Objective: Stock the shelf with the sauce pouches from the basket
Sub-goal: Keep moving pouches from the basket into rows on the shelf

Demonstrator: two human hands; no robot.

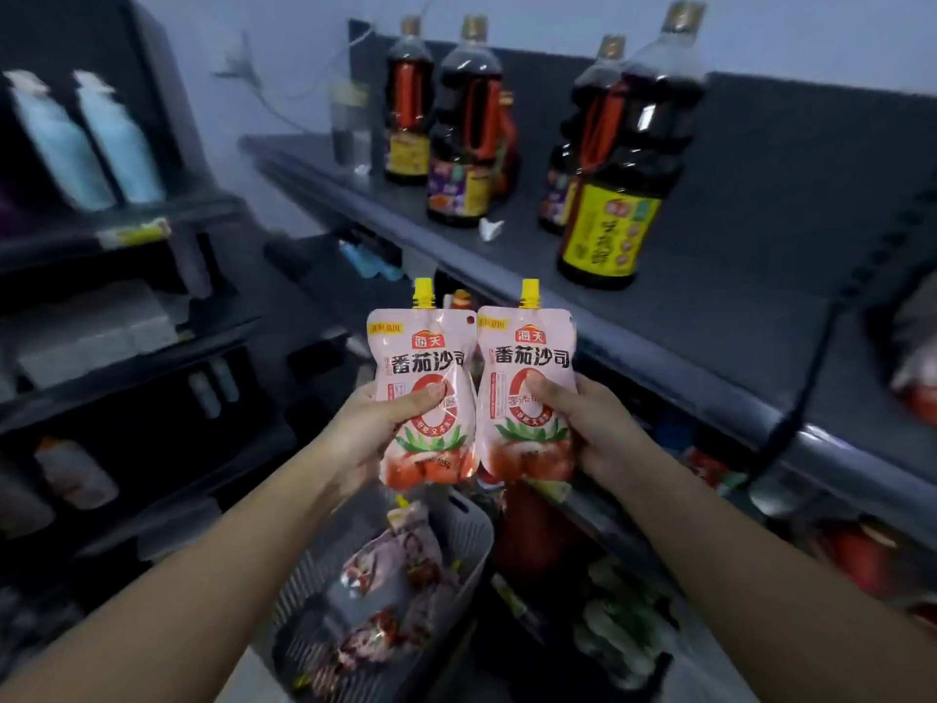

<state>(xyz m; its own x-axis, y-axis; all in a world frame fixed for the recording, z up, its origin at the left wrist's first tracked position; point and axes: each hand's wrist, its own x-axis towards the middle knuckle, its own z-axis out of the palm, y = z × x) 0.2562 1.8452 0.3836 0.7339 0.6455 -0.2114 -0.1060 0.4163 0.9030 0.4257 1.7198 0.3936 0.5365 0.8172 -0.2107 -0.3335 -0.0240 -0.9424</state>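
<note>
I hold two pink tomato sauce pouches with yellow caps upright, side by side, in front of the dark shelf (pixel 674 317). My left hand (pixel 375 428) grips the left pouch (pixel 423 367) at its lower half, thumb across the front. My right hand (pixel 588 428) grips the right pouch (pixel 525 367) the same way. Both pouches hang above the grey slotted basket (pixel 471 525), which lies below my hands and holds several more pouches (pixel 400 565). The pouch tops are level with the front edge of the shelf.
Several big dark soy sauce bottles (pixel 616 185) stand on the shelf, with bare shelf surface in front of them. A lower shelf (pixel 720 474) holds red items. A second rack (pixel 116 235) at the left carries pale blue bottles (pixel 116 134).
</note>
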